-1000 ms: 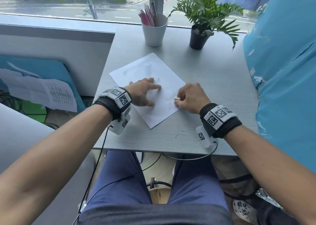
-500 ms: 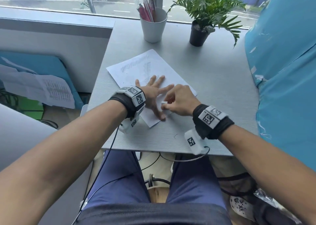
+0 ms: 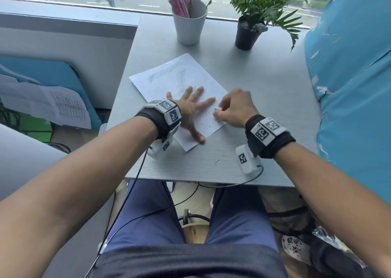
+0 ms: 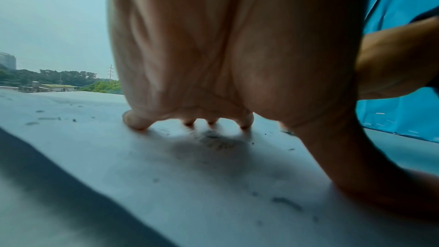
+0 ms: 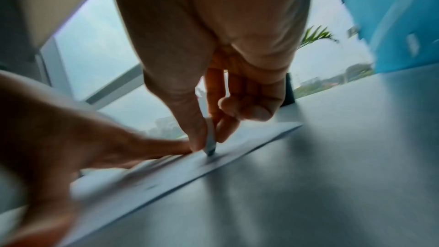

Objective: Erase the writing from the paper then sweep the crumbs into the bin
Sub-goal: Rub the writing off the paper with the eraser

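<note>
A white sheet of paper (image 3: 179, 81) lies skewed on the grey table (image 3: 264, 100), with pencil scribbles near its far corner. My left hand (image 3: 191, 106) lies flat on the sheet, fingers spread, pressing it down. My right hand (image 3: 228, 110) pinches a small white eraser (image 3: 217, 108) between thumb and fingers at the sheet's right edge. In the right wrist view the eraser (image 5: 210, 142) stands tip-down on the paper (image 5: 180, 168). Dark eraser crumbs (image 4: 213, 138) lie scattered on the paper under my left hand (image 4: 190, 117).
A white cup with pens (image 3: 189, 21) and a potted plant (image 3: 247, 32) stand at the table's far edge by the window. A blue covered object (image 3: 355, 87) borders the table's right side. A few crumbs (image 3: 216, 162) lie on the table near its front edge.
The left hand went from loosely resting to flat with spread fingers and shifted along the sheet. The right hand with the eraser moved left, then back to the right edge.
</note>
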